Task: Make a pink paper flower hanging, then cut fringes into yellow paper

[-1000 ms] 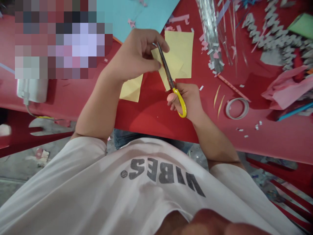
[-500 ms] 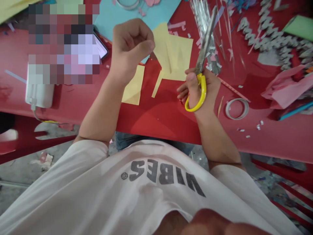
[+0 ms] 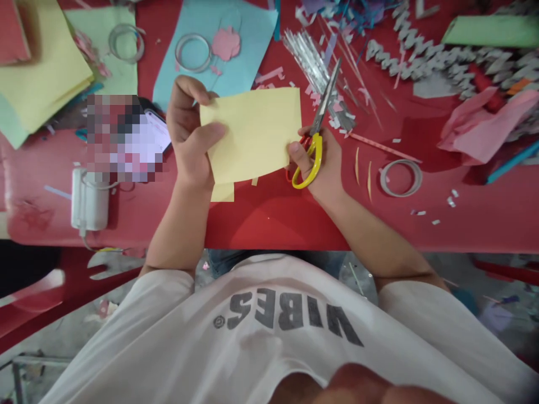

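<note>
A sheet of pale yellow paper (image 3: 255,134) is raised above the red table, its left edge pinched between the thumb and fingers of my left hand (image 3: 189,134). My right hand (image 3: 326,160) holds scissors (image 3: 316,143) with yellow and red handles; the thumb passes through the yellow loop. The blades point up and away, close together. My right thumb tip meets the sheet's lower right edge. Below the sheet, a second yellow piece (image 3: 223,192) lies on the table, mostly hidden. A bit of a narrow yellow strip (image 3: 255,182) shows beside it.
A tape roll (image 3: 401,178) and a pink striped stick (image 3: 385,147) lie right. Silver tinsel (image 3: 314,73), crumpled pink paper (image 3: 484,126) and a blue sheet (image 3: 261,33) are beyond my hands. A phone (image 3: 162,126) and a white power bank (image 3: 89,199) lie left.
My left hand has taken hold of a yellow sheet and lifted it toward my right hand. My right hand has shifted left with the scissors. The camera view has also shifted.
</note>
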### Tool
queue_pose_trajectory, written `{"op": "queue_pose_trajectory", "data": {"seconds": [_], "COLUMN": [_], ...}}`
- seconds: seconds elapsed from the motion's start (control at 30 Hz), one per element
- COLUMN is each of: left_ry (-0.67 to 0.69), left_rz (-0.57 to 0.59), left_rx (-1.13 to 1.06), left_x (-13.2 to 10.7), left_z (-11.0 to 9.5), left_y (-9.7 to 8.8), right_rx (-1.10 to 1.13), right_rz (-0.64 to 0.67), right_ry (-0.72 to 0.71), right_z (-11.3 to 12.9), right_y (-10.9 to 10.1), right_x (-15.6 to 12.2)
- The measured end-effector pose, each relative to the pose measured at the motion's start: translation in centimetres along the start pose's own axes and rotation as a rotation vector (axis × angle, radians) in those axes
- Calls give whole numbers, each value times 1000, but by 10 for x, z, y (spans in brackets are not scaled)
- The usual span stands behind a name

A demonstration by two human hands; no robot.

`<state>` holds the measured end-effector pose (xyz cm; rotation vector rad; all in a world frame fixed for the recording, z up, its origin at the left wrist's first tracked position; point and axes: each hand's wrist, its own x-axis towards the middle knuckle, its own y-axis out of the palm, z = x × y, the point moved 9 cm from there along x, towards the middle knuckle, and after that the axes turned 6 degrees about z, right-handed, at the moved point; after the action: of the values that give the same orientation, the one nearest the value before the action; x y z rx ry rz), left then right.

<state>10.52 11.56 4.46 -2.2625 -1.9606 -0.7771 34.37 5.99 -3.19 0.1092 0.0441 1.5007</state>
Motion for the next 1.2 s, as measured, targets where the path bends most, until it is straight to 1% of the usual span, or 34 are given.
{"op": "queue_pose_trajectory", "data": {"seconds": [0.07, 0.17, 0.27, 0.4, 0.53, 0.6, 0.67, 0.73, 0.87, 0.93, 1.07, 1.13, 1.2], "left_ry": [-11, 1, 3, -52, -132, -154, -183, -211, -211, -190, -183, -198, -192], "left_rz": [-8, -26, -4, 45, 122, 133, 105, 59, 16, -6, -18, 6, 35], "left_rx": [-13, -38, -20, 45, 68, 147, 246, 313, 352, 351, 328, 322, 319], "left_x": [0, 1, 1, 1, -3, -6, -10, -13, -13, -10, -5, -4, -4], "left_z": [3, 7, 10, 24, 44, 48, 49, 48, 41, 35, 24, 22, 21], "left_y": [-4, -9, -10, -10, -9, -7, -6, -5, -2, -5, -12, -13, -10], "right_rx": [-14, 35, 84, -11, -95, -116, -155, -206, -203, -134, 19, 18, 3], "right_rz": [-5, 30, 41, -39, -146, -187, -220, -232, -245, -220, -128, -122, -123], "right_ry": [-64, -115, -187, -313, -382, -404, -389, -340, -314, -279, -138, -133, -178], "right_z": [8, 15, 19, 27, 42, 50, 54, 54, 58, 57, 46, 45, 48], "right_y": [-4, -4, -6, -18, -33, -41, -47, -51, -56, -54, -41, -37, -34], "right_x": [2, 4, 5, 7, 11, 13, 15, 18, 19, 20, 19, 18, 16]}}
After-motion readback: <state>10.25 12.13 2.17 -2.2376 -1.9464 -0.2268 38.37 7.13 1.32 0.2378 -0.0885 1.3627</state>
